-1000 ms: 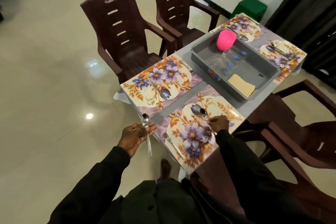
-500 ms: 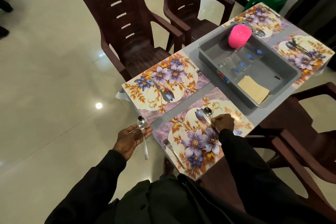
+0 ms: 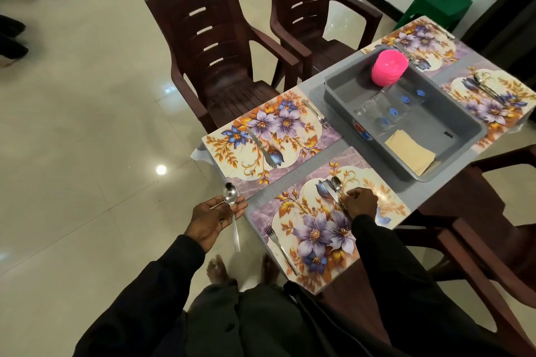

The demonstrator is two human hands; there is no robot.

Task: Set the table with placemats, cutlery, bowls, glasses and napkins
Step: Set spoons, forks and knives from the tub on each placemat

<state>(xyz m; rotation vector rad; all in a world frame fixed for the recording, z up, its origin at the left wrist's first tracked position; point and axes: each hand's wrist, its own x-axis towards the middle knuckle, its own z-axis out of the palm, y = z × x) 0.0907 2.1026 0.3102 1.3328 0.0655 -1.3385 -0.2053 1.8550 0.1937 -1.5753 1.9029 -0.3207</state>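
Left hand (image 3: 213, 219) off the desk's near corner, palm up, over the floor. A spoon (image 3: 231, 200) lies across its fingers (image 3: 239, 206), bowl away from the person, handle hanging past the hand. The fingers are lightly curled under it; whether the thumb pins it, cannot tell.

Right hand (image 3: 360, 202) down on the nearest placemat (image 3: 290, 206), knuckles up, its fingers curled onto the handle of a second spoon (image 3: 336, 182). A knife (image 3: 327, 191) lies just beside that spoon, touching or nearly so. A fork (image 3: 280, 249) sits alone along the mat's other side.

Next placemat (image 3: 232, 151), across the desk (image 3: 355, 155) by the brown chair (image 3: 220, 52): a knife (image 3: 262, 149) near its middle, a fork (image 3: 316, 114) at its far edge.

Grey tub (image 3: 333, 87) in the middle of the desk. Inside it:
- stack of pink bowls (image 3: 390, 66), upside down, at the far end
- clear glasses (image 3: 380, 111) with blue marks, lying on their sides
- tan napkins (image 3: 410, 151), folded, at the near end

Two further placemats beyond the tub, one (image 3: 426, 38) at the far corner and one (image 3: 493, 107) with cutlery (image 3: 485, 85) on it.

Second brown chair (image 3: 307, 0) behind the first; green stool (image 3: 438, 6) by the wall. Bare feet (image 3: 217, 271) on the tiled floor.
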